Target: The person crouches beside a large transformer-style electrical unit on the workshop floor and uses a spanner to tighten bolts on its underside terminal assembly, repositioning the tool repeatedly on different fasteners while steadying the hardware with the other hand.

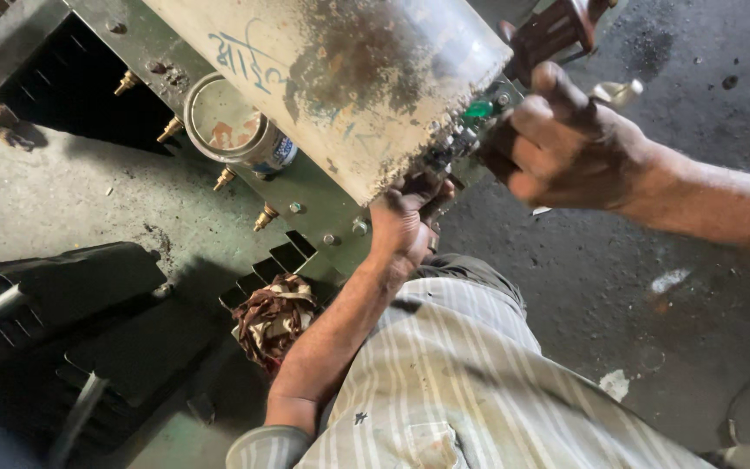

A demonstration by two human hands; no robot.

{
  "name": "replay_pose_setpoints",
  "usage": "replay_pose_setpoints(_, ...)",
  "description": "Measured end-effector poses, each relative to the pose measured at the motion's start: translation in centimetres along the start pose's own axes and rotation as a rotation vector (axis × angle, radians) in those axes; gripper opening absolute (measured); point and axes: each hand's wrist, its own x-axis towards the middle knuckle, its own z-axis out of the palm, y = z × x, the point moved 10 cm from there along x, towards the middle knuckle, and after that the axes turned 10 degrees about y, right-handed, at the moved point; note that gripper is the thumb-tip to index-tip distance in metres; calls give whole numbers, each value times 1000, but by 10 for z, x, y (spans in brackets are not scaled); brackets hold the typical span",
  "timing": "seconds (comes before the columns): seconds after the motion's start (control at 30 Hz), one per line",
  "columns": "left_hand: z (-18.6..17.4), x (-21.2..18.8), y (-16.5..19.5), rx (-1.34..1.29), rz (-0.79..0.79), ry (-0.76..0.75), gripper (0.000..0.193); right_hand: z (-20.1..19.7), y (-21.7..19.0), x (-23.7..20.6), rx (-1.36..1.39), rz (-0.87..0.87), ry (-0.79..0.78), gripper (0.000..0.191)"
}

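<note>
1. The left hand (405, 221) is curled shut under the lower rim of the large pale cylinder (340, 78), fingers pressed against the fittings there; what is pinched cannot be told.
2. The right hand (562, 143) is closed in a fist just beside the cylinder's end, apparently around a small tool with a pale handle tip (618, 91); the tool itself is hidden.
3. The cylinder lies tilted across the green metal housing (323, 200), its end ringed by small bolts and a green fitting (479, 109).
4. For good work, the fitting would best be steadied from below while the tool is turned squarely, so that the bolt heads are not rounded.
5. Blue handwritten marks (249, 61) are seen on the cylinder's flank, beside a rusty, dark-stained patch.
6. A round tin (232, 126) with a blue-and-white label stands on the housing, near brass studs (264, 217).
7. A patterned rag (273, 317) lies by the cooling fins.
</note>
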Motion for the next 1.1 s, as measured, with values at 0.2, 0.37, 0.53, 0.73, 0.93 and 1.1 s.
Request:
replay_pose_setpoints(0.2, -7, 12, -7, 53, 103, 38, 30, 46, 28, -43, 296, 294, 201, 13)
replay_pose_setpoints(0.37, 15, -3, 4, 124, -8, -119, 18, 173, 3, -67, 1753, 1433, 204, 21)
replay_pose_setpoints(0.53, 23, -21, 18, 75, -117, -115, 26, 140, -6, -42, 1391, 996, 603, 29)
replay_pose_setpoints(0.73, 12, 1, 12, 22, 76, -30, 38, 123, 9, -46, 1410, 854, 550, 31)
replay_pose_setpoints(0.93, -1, 15, 4, 30, 105, 5, 34, 119, 0, -53, 1440, 915, 620, 36)
replay_pose_setpoints(1.1, -4, 6, 5, -109, -83, -38, 24, 94, -7, -84, 839, 863, 520, 28)
